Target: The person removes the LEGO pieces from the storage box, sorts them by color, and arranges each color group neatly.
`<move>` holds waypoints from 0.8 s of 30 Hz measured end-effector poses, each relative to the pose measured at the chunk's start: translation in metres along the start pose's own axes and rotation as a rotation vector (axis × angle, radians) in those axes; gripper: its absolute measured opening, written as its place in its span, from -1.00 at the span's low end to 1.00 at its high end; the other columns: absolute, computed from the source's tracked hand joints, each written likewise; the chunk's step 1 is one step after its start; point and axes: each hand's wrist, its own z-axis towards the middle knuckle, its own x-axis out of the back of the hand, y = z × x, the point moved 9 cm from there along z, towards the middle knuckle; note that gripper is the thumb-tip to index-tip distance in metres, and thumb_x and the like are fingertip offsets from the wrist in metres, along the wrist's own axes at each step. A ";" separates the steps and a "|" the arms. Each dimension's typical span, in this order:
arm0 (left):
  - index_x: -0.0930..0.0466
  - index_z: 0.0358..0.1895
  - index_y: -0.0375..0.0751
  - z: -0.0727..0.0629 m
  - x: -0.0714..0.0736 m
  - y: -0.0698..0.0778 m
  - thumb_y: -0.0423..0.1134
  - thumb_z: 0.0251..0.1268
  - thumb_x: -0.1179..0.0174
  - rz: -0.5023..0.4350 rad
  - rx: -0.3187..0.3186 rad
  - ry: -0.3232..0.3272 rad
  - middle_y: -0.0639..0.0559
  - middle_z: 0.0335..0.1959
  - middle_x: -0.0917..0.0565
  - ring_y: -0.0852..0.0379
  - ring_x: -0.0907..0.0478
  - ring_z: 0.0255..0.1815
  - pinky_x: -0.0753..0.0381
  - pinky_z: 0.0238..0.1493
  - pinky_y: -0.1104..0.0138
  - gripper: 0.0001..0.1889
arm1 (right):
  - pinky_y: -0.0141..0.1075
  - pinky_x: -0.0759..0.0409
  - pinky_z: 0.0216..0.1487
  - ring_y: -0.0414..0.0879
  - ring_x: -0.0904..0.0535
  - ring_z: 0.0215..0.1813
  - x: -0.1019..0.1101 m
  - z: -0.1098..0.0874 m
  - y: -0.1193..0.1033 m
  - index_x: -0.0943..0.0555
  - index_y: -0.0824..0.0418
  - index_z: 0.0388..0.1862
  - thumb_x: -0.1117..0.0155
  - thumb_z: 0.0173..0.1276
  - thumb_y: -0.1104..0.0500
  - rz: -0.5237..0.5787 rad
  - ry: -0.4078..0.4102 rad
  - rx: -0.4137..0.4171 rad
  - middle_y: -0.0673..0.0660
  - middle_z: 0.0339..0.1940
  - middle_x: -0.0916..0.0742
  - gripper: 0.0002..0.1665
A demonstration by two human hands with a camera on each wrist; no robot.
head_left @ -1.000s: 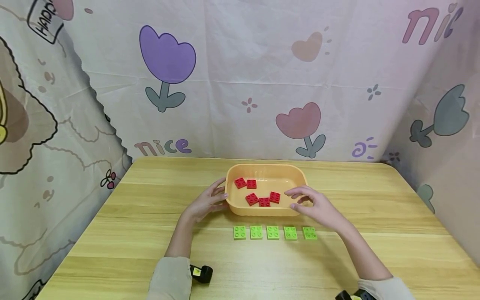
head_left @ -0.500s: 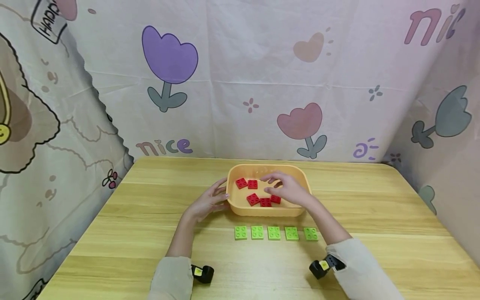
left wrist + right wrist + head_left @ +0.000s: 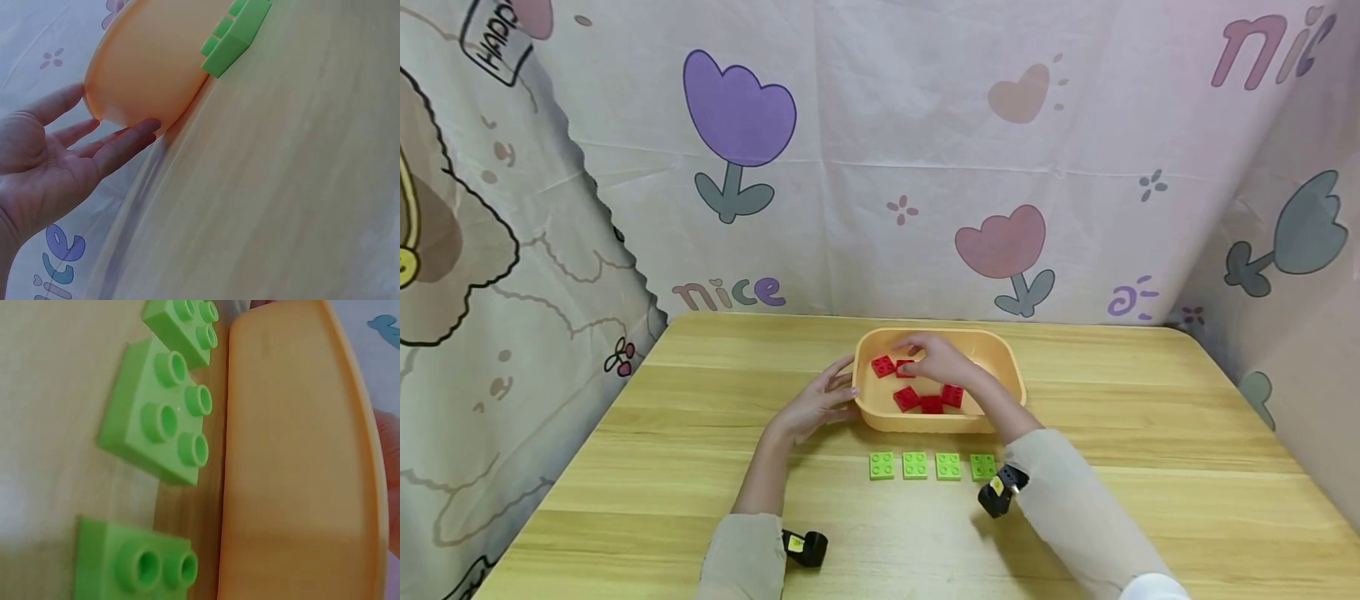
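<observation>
My left hand (image 3: 811,410) rests its extended fingers and thumb against the left end of an orange plastic bin (image 3: 1015,392). In the left wrist view, the fingers (image 3: 128,147) lie along the bin's outer wall. My right hand (image 3: 942,358) reaches into the bin, with thumb and fingers apart around a red building brick (image 3: 904,363) near the back. The thumb partly covers that brick. Another red brick (image 3: 882,366) lies just to its left. Several more sit near the bin's front wall, including one red brick (image 3: 906,399). The right wrist view shows little of the hand.
Several green building bricks stand in a row in front of the bin, among them a green brick (image 3: 947,467). The right sleeve (image 3: 1075,500) covers the row's right end. A patterned cloth (image 3: 865,233) hangs behind the wooden table (image 3: 647,467).
My right hand has moved left, from the bin's right rim to the red brick near the back. Its forearm now hides the rightmost green brick. My left hand stays at the bin.
</observation>
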 end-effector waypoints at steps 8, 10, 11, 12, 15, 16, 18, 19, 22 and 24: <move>0.11 0.45 -0.13 0.001 0.000 -0.001 -0.40 0.36 0.01 -0.020 -0.009 -0.020 -0.33 0.39 0.00 -0.29 -0.16 0.28 -0.32 0.16 -0.03 -0.33 | -0.27 -0.55 -0.05 0.08 -0.49 0.00 -0.012 0.013 0.008 -0.55 0.28 0.08 -0.26 0.18 0.33 0.012 -0.057 -0.038 0.20 0.01 -0.61 -0.56; 0.11 0.45 -0.13 0.000 -0.001 0.000 -0.40 0.36 0.02 -0.024 -0.012 -0.020 -0.33 0.39 0.00 -0.29 -0.16 0.28 -0.33 0.15 -0.03 -0.33 | -0.27 -0.55 -0.05 0.07 -0.51 -0.03 -0.015 0.017 0.009 -0.56 0.30 0.06 -0.27 0.17 0.34 -0.003 -0.063 -0.022 0.20 -0.02 -0.63 -0.57; 0.11 0.45 -0.13 0.000 0.000 0.000 -0.40 0.36 0.02 -0.026 -0.010 -0.018 -0.32 0.39 -0.01 -0.28 -0.16 0.28 -0.33 0.15 -0.03 -0.33 | -0.27 -0.55 -0.05 0.07 -0.51 -0.04 -0.017 0.019 0.010 -0.56 0.30 0.05 -0.28 0.16 0.35 -0.013 -0.066 -0.018 0.20 -0.04 -0.63 -0.58; 0.11 0.45 -0.12 0.000 0.000 0.000 -0.40 0.36 0.01 -0.025 -0.011 -0.017 -0.32 0.39 -0.01 -0.28 -0.17 0.28 -0.33 0.15 -0.03 -0.33 | -0.28 -0.55 -0.07 0.05 -0.52 -0.07 -0.018 0.021 0.012 -0.57 0.31 0.04 -0.28 0.15 0.36 -0.019 -0.068 -0.019 0.19 -0.06 -0.64 -0.58; 0.11 0.45 -0.14 0.000 -0.001 0.001 -0.41 0.36 0.02 -0.032 -0.015 -0.023 -0.33 0.39 0.00 -0.29 -0.16 0.28 -0.33 0.15 -0.03 -0.33 | -0.31 -0.55 -0.11 0.00 -0.51 -0.14 -0.023 0.026 0.017 -0.59 0.31 0.01 -0.30 0.13 0.38 -0.026 -0.069 -0.038 0.16 -0.13 -0.66 -0.60; 0.12 0.45 -0.15 0.000 -0.002 0.001 -0.41 0.36 0.02 -0.034 -0.018 -0.029 -0.34 0.39 0.01 -0.30 -0.15 0.28 -0.32 0.15 -0.04 -0.33 | -0.32 -0.55 -0.12 -0.01 -0.51 -0.16 -0.024 0.027 0.019 -0.59 0.30 0.00 -0.30 0.13 0.38 -0.024 -0.069 -0.050 0.15 -0.15 -0.66 -0.60; 0.12 0.45 -0.15 0.001 -0.002 0.000 -0.42 0.36 0.03 -0.032 -0.018 -0.031 -0.34 0.39 0.01 -0.30 -0.15 0.28 -0.32 0.15 -0.04 -0.33 | -0.33 -0.55 -0.13 -0.03 -0.50 -0.18 -0.026 0.026 0.019 -0.59 0.31 -0.01 -0.29 0.14 0.38 -0.017 -0.070 -0.066 0.14 -0.16 -0.66 -0.62; 0.12 0.45 -0.15 0.001 -0.002 0.000 -0.42 0.36 0.03 -0.033 -0.018 -0.030 -0.34 0.39 0.01 -0.30 -0.15 0.28 -0.32 0.15 -0.05 -0.33 | -0.33 -0.55 -0.14 -0.04 -0.51 -0.18 -0.027 0.026 0.019 -0.59 0.31 -0.01 -0.29 0.14 0.38 -0.019 -0.070 -0.070 0.13 -0.17 -0.66 -0.62; 0.10 0.45 -0.14 0.001 -0.002 0.000 -0.41 0.36 0.02 -0.022 -0.015 -0.020 -0.33 0.39 -0.01 -0.29 -0.17 0.28 -0.33 0.15 -0.04 -0.34 | -0.33 -0.54 -0.13 -0.06 -0.51 -0.19 -0.028 0.025 0.017 -0.61 0.29 -0.04 -0.31 0.14 0.36 -0.047 -0.077 -0.070 0.11 -0.20 -0.66 -0.65; 0.08 0.45 -0.12 0.001 0.000 -0.001 -0.41 0.35 0.01 -0.019 -0.011 -0.007 -0.32 0.39 -0.02 -0.27 -0.19 0.27 -0.34 0.14 -0.04 -0.34 | -0.31 -0.54 -0.10 -0.06 -0.52 -0.18 -0.029 0.024 0.014 -0.60 0.29 -0.04 -0.32 0.13 0.35 -0.072 -0.085 -0.050 0.11 -0.18 -0.66 -0.64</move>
